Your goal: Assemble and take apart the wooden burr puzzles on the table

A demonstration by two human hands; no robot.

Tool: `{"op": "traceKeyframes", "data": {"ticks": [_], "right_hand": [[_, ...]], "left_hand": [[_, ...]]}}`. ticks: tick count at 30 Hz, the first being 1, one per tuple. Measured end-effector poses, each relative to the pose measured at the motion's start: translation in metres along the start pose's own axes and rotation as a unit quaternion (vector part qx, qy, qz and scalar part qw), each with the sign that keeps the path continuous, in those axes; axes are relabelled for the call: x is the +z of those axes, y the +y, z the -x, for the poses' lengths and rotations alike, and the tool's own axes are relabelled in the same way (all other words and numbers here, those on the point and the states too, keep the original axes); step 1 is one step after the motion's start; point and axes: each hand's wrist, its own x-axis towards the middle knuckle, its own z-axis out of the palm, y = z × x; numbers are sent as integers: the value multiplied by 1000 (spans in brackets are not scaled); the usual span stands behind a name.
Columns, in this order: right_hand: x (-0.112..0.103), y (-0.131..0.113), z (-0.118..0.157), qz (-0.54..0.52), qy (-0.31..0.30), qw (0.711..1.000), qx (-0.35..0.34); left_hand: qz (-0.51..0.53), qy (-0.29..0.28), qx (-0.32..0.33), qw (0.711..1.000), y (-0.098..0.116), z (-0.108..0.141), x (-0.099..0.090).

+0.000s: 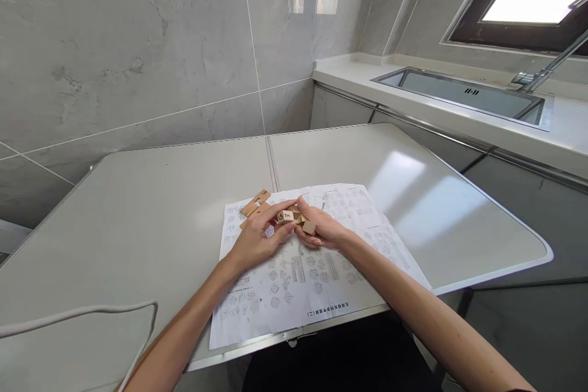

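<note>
Several small wooden pieces are held together between my two hands, above a printed sheet (294, 294). My left hand (260, 237) has its thumb and fingers around a light wooden block (285, 216) with dark marks on its end. Cupped around the other side of the cluster is my right hand (324, 226), with a square-ended wooden block (309, 228) at its palm and fingers. Behind my left hand, flat wooden pieces (256, 202) with cut-outs lie on the sheet, partly hidden by the hand.
The sheet lies on a light folding table (184, 190) with a seam across it. A cable (78, 313) runs over the table's left front. At the right are a counter (349, 73), a sink (459, 93) and a tap (535, 79). A tiled wall stands behind.
</note>
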Motion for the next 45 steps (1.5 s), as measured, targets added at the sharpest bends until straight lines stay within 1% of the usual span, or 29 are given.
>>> {"op": "traceKeyframes", "data": {"ticks": [3, 7, 12, 17, 22, 30, 34, 38, 42, 45], "right_hand": [[4, -5, 1, 18, -6, 999, -36], [6, -12, 4, 37, 11, 998, -48], [7, -13, 4, 58, 45, 996, -54], [7, -9, 3, 87, 74, 992, -57], [4, -5, 2, 89, 62, 993, -52], [4, -6, 1, 74, 73, 993, -53], [3, -6, 0, 55, 82, 994, -47], [1, -5, 0, 36, 84, 995, -44], [1, -8, 2, 21, 83, 996, -38], [3, -11, 3, 18, 84, 996, -35]], "left_hand": [[51, 15, -27, 998, 1, -1, 1], [158, 25, -48, 986, 7, -5, 1], [222, 47, -71, 971, 11, -9, 0], [270, 29, -78, 959, 10, -10, 0], [291, 17, -67, 954, 10, -10, -2], [309, 5, -73, 948, 6, -9, -4], [293, -14, -81, 952, 9, -8, -7], [283, -43, -101, 953, 5, -8, -7], [264, -31, -112, 958, 0, -7, -6], [237, -12, -117, 964, 2, -7, -5]]}}
